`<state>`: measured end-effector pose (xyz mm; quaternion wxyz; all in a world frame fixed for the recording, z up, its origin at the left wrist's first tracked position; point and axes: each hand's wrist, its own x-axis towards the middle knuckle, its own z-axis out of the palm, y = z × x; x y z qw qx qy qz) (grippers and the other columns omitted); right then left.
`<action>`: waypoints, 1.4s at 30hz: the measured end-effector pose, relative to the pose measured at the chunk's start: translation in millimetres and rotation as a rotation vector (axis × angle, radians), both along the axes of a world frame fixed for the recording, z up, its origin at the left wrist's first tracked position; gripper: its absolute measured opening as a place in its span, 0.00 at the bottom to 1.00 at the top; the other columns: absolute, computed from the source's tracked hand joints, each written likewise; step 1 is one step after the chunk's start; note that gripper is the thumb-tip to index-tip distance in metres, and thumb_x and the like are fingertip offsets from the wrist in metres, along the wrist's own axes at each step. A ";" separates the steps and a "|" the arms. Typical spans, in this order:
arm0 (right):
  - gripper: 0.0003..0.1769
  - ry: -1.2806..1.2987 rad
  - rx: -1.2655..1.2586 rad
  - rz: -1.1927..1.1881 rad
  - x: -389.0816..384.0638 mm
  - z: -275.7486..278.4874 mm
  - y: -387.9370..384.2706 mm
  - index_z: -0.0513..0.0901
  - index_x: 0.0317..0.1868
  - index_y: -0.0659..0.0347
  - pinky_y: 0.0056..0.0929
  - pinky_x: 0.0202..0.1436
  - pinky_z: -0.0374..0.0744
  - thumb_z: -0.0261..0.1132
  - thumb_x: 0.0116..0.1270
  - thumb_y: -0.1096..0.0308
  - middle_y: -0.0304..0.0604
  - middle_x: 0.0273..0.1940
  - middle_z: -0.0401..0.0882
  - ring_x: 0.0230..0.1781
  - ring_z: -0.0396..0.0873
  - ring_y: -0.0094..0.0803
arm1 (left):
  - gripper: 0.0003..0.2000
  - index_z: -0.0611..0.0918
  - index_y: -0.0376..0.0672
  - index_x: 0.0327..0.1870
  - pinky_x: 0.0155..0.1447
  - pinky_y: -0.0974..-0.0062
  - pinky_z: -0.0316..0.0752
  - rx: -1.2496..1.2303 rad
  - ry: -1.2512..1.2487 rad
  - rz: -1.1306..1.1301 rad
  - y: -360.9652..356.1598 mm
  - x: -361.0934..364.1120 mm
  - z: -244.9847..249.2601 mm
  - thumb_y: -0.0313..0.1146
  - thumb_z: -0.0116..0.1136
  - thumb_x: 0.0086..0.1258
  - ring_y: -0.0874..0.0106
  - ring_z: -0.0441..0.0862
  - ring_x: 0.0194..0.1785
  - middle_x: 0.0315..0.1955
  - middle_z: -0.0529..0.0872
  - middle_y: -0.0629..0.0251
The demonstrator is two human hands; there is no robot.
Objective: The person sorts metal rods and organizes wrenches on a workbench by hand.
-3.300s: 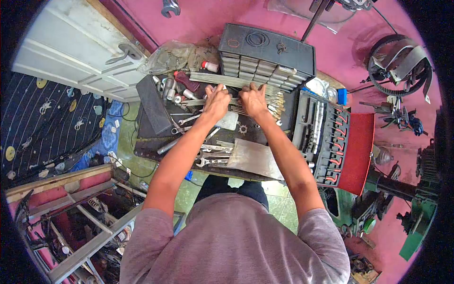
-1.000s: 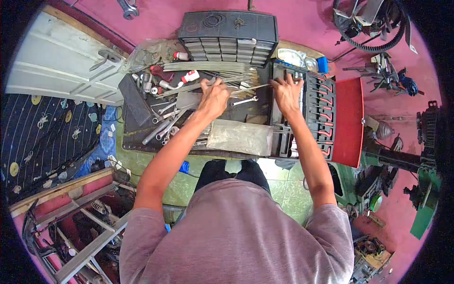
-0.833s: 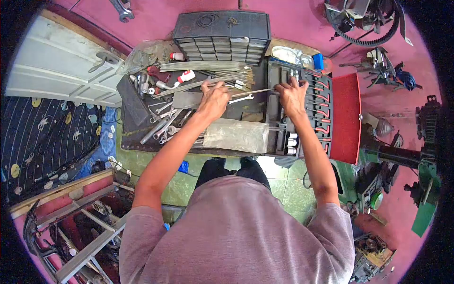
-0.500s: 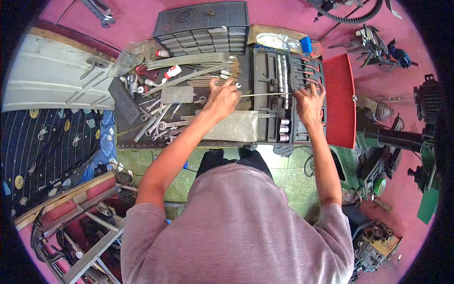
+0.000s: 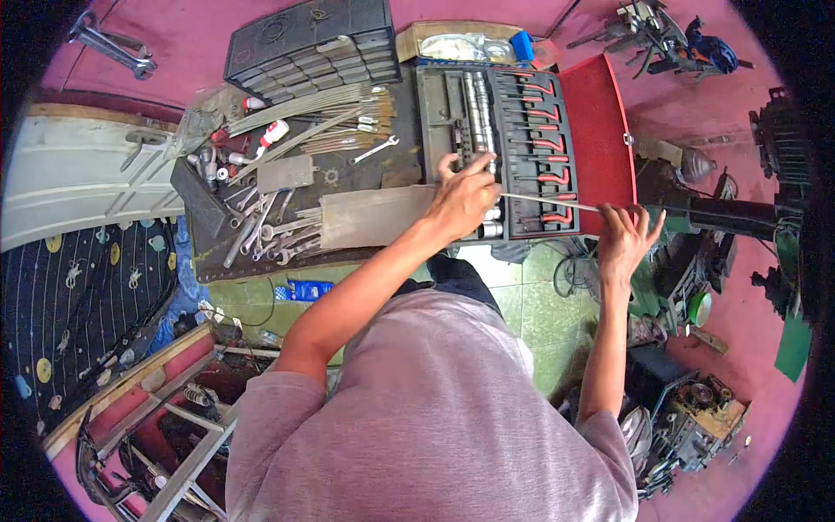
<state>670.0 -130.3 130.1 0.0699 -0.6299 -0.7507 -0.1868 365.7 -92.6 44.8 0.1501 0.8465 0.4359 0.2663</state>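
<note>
A thin metal rod (image 5: 552, 201) stretches between my two hands, over the near end of an open tool case (image 5: 522, 228). My left hand (image 5: 465, 200) is closed on the rod's left end, above the sockets (image 5: 477, 109). At its other end, beside the red lid (image 5: 600, 130), the fingers of my right hand (image 5: 623, 239) pinch the rod while the outer fingers stick out. Red-handled tools (image 5: 551, 143) lie in rows in the case beyond the rod. Left of the case, a small wrench (image 5: 376, 150) rests on the dark workbench (image 5: 348, 178).
Long thin rods (image 5: 304, 113) lie bundled before a grey drawer cabinet (image 5: 317, 56). Several wrenches (image 5: 261, 230) and a flat pale packet (image 5: 374, 216) are near the bench's front edge. Machine parts (image 5: 696, 400) stand at lower right; a metal frame (image 5: 187, 435) is at lower left.
Both hands have moved right and nearer my body with the rod, relative to the case. The small wrench on the bench now shows fully. My view has shifted too.
</note>
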 end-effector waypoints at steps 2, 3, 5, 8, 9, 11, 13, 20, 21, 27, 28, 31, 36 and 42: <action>0.13 -0.037 0.016 -0.036 14.6 0.6 -9.9 0.90 0.46 0.45 0.61 0.83 0.50 0.69 0.63 0.70 0.27 0.42 0.88 0.57 0.79 0.35 | 0.06 0.90 0.49 0.42 0.66 0.37 0.50 -0.005 -0.038 -0.024 -3.5 15.2 -2.0 0.32 0.66 0.68 0.68 0.73 0.73 0.37 0.84 0.73; 0.13 -0.038 0.014 -0.038 20.9 0.0 -13.9 0.90 0.46 0.45 0.61 0.83 0.50 0.69 0.63 0.70 0.27 0.42 0.88 0.57 0.79 0.35 | 0.06 0.90 0.49 0.42 0.66 0.38 0.50 0.005 -0.025 -0.035 -4.6 21.6 -1.7 0.33 0.66 0.68 0.68 0.73 0.72 0.37 0.84 0.73; 0.19 -0.007 0.042 -0.040 30.2 -1.9 -19.7 0.90 0.45 0.45 0.61 0.84 0.48 0.69 0.53 0.75 0.28 0.42 0.88 0.59 0.78 0.39 | 0.05 0.90 0.48 0.41 0.66 0.39 0.50 0.021 -0.025 -0.048 -6.9 31.6 -1.1 0.32 0.67 0.67 0.66 0.75 0.71 0.37 0.84 0.72; 0.17 -0.011 0.015 -0.067 35.5 1.7 -25.1 0.90 0.44 0.45 0.61 0.83 0.50 0.69 0.54 0.75 0.27 0.42 0.88 0.58 0.78 0.38 | 0.04 0.90 0.47 0.40 0.66 0.39 0.51 0.007 -0.031 -0.057 -10.1 40.0 -1.7 0.31 0.67 0.67 0.66 0.76 0.69 0.36 0.84 0.71; 0.17 -0.012 0.015 -0.066 37.8 0.3 -25.5 0.90 0.44 0.45 0.61 0.83 0.50 0.69 0.54 0.75 0.27 0.42 0.88 0.58 0.78 0.38 | 0.04 0.90 0.47 0.40 0.66 0.39 0.51 0.007 -0.032 -0.056 -10.9 42.1 -4.1 0.31 0.67 0.67 0.66 0.76 0.69 0.36 0.84 0.71; 0.16 -0.004 0.043 -0.031 41.8 -5.2 -26.4 0.90 0.43 0.45 0.61 0.83 0.51 0.69 0.55 0.75 0.27 0.41 0.88 0.56 0.79 0.38 | 0.04 0.89 0.47 0.40 0.65 0.40 0.51 0.027 -0.065 -0.042 -13.8 44.7 -9.4 0.31 0.67 0.66 0.66 0.77 0.68 0.35 0.84 0.71; 0.16 -0.010 0.021 -0.025 41.3 -7.3 -28.6 0.90 0.43 0.45 0.61 0.83 0.51 0.69 0.55 0.75 0.27 0.40 0.88 0.55 0.79 0.38 | 0.05 0.89 0.47 0.40 0.65 0.40 0.51 0.021 -0.083 -0.039 -17.3 45.4 -16.4 0.31 0.67 0.66 0.66 0.77 0.67 0.35 0.84 0.71; 0.21 0.022 -0.084 0.002 40.2 -11.7 -34.0 0.89 0.44 0.51 0.61 0.83 0.52 0.67 0.47 0.77 0.33 0.40 0.86 0.56 0.77 0.40 | 0.07 0.90 0.47 0.43 0.64 0.42 0.53 -0.030 -0.132 0.000 -28.0 44.1 -28.8 0.32 0.67 0.66 0.67 0.78 0.66 0.36 0.85 0.71; 0.22 0.015 -0.088 0.007 41.9 -13.9 -34.1 0.89 0.45 0.51 0.61 0.83 0.52 0.68 0.47 0.77 0.33 0.40 0.86 0.56 0.77 0.41 | 0.07 0.90 0.47 0.43 0.64 0.42 0.53 -0.032 -0.134 0.000 -29.3 43.9 -29.0 0.32 0.67 0.66 0.67 0.78 0.66 0.36 0.85 0.71; 0.18 0.005 -0.086 0.014 35.8 -10.2 -33.4 0.89 0.44 0.50 0.59 0.81 0.55 0.68 0.52 0.76 0.33 0.37 0.84 0.54 0.78 0.39 | 0.06 0.90 0.48 0.42 0.64 0.42 0.52 -0.057 -0.098 0.003 -33.6 42.0 -25.6 0.32 0.67 0.66 0.69 0.78 0.65 0.37 0.86 0.71; 0.14 -0.007 -0.073 0.013 33.8 -10.1 -32.9 0.90 0.43 0.48 0.57 0.81 0.56 0.68 0.57 0.75 0.32 0.36 0.84 0.53 0.78 0.37 | 0.06 0.90 0.48 0.42 0.64 0.41 0.52 -0.077 -0.110 0.004 -34.8 40.8 -25.2 0.32 0.67 0.65 0.69 0.78 0.65 0.37 0.86 0.71; 0.14 -0.005 -0.080 0.024 29.3 -10.8 -31.9 0.90 0.43 0.48 0.56 0.81 0.56 0.69 0.57 0.75 0.32 0.35 0.83 0.52 0.78 0.37 | 0.06 0.90 0.48 0.41 0.63 0.42 0.53 -0.109 -0.105 0.014 -38.1 36.4 -25.2 0.31 0.66 0.65 0.69 0.78 0.65 0.39 0.86 0.71; 0.14 0.021 -0.078 0.050 23.5 -15.4 -28.2 0.90 0.42 0.49 0.55 0.80 0.58 0.70 0.55 0.75 0.33 0.34 0.83 0.50 0.78 0.36 | 0.07 0.90 0.48 0.41 0.63 0.42 0.53 -0.117 -0.092 0.059 -43.7 29.2 -22.1 0.30 0.66 0.64 0.69 0.78 0.64 0.42 0.87 0.70; 0.17 0.098 -0.085 0.104 13.6 -22.1 -22.2 0.90 0.42 0.52 0.54 0.80 0.58 0.69 0.50 0.77 0.35 0.36 0.84 0.51 0.78 0.40 | 0.07 0.90 0.47 0.41 0.63 0.43 0.52 -0.025 -0.105 0.109 -45.1 20.6 -28.8 0.30 0.65 0.65 0.70 0.79 0.63 0.40 0.88 0.71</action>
